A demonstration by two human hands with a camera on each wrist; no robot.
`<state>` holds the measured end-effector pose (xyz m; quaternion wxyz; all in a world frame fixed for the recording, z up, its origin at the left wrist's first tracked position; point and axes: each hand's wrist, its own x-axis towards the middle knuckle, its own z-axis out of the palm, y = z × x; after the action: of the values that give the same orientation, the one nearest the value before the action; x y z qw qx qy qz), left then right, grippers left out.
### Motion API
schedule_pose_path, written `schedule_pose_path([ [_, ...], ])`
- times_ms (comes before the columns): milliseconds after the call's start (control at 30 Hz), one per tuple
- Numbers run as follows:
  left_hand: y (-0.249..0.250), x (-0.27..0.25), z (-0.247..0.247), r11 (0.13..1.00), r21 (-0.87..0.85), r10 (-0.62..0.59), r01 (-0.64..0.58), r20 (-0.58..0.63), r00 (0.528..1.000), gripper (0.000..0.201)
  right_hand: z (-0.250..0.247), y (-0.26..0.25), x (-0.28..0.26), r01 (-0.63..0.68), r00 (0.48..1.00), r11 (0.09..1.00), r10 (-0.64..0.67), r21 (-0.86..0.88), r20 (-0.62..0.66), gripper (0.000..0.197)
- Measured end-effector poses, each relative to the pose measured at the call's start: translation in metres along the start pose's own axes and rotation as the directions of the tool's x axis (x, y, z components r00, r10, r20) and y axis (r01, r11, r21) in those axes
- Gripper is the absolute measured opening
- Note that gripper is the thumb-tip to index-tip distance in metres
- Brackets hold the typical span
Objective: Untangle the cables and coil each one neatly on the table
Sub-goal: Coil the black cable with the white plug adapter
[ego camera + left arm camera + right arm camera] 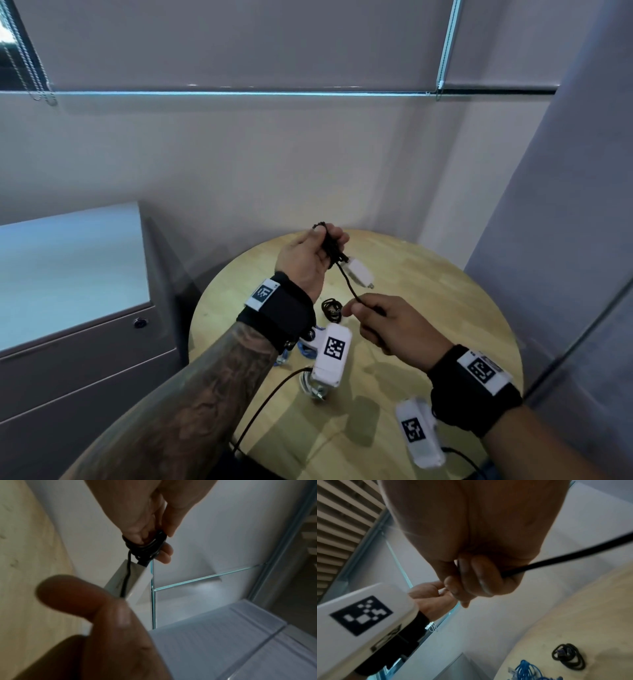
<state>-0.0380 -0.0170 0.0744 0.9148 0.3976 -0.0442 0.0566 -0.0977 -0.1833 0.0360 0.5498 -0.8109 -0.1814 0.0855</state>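
Right hand [383,323] is sitting closest to the head camera, above the near half of the round table [445,308], fingers curled round the free run of a black cable [349,284]. Left hand [310,255] is gripping the wound loops of that same cable above the table's far side, with a white adapter [358,270] dangling off the bundle. Both are in the air, nothing touching the table.

Looks like mid-coil. To do it well:
- right hand should be feeding slack with light tension, letting cable slide through the fingers, not yanking
- left hand should be keeping loops the same size, stacked flat, not twisting
- adapter's weight could drag loops loose, so pinch near it

On the table between the wrists: a coiled black cable [567,657] is lying done, a blue cable [526,670] just beside it looks bunched, coil state unclear. I'd set this bundle down well apart from both.
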Motion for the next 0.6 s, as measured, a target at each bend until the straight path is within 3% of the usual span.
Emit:
schedule_pose_path([
  [167,0.014,0.018,-0.009,0.984,-0.132,0.086,-0.119,-0.232,0.969,0.020,-0.005,0.016,0.002,-0.193,0.934,0.981,0.191,0.021,-0.301,0.013],
  [267,0.010,0.020,-0.014,0.985,0.014,0.168,-0.170,-0.242,0.956,0.020,-0.006,0.008,-0.003,-0.030,0.952,0.998,0.011,-0.058,-0.307,0.018],
  [300,0.006,0.018,-0.015,0.967,0.179,0.217,-0.180,-0.210,0.953,0.021,-0.004,0.000,-0.007,0.044,0.957,0.994,-0.070,-0.099,-0.282,0.019],
  [367,-0.005,0.010,-0.016,0.823,0.540,0.250,-0.175,-0.067,0.966,0.021,-0.005,-0.017,-0.011,0.162,0.945,0.970,-0.206,-0.184,-0.256,0.019],
  [467,-0.017,-0.011,-0.015,0.599,0.777,0.079,-0.194,0.184,0.980,0.026,-0.023,-0.037,-0.006,0.252,0.878,0.930,-0.336,-0.268,-0.342,0.017],
  [533,-0.020,-0.026,-0.010,0.576,0.792,-0.093,-0.200,0.307,0.947,0.032,-0.040,-0.045,0.002,0.270,0.836,0.919,-0.372,-0.288,-0.404,0.017],
  [600,-0.019,-0.036,-0.003,0.640,0.750,-0.210,-0.164,0.376,0.902,0.028,-0.053,-0.045,0.013,0.257,0.818,0.927,-0.359,-0.274,-0.449,0.016],
])
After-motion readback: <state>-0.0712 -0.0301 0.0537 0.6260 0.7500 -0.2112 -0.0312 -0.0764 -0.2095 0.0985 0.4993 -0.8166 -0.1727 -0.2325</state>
